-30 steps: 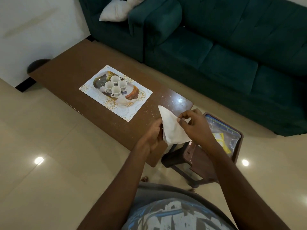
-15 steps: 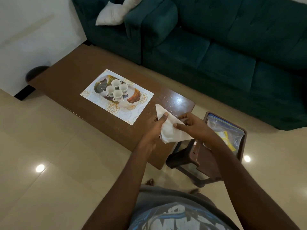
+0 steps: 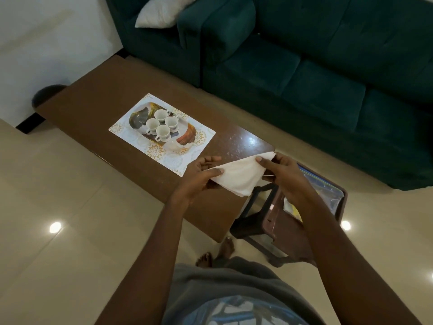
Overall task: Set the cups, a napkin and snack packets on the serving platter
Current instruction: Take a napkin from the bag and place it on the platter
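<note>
You have pulled the napkin [image 3: 239,175] out flatter and wider than a moment ago. Your left hand [image 3: 201,175] pinches its 8 o'clock end, your right hand [image 3: 280,170] its 2 o'clock tip, above the desk [image 3: 98,95] edge. The cups [image 3: 160,124] sit on the platter [image 3: 187,139] at 10 o'clock.

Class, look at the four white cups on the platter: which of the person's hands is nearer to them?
Left. The left hand holds the napkin just below and right of the cups, near the platter. The right hand is farther right, above the stool.
</note>
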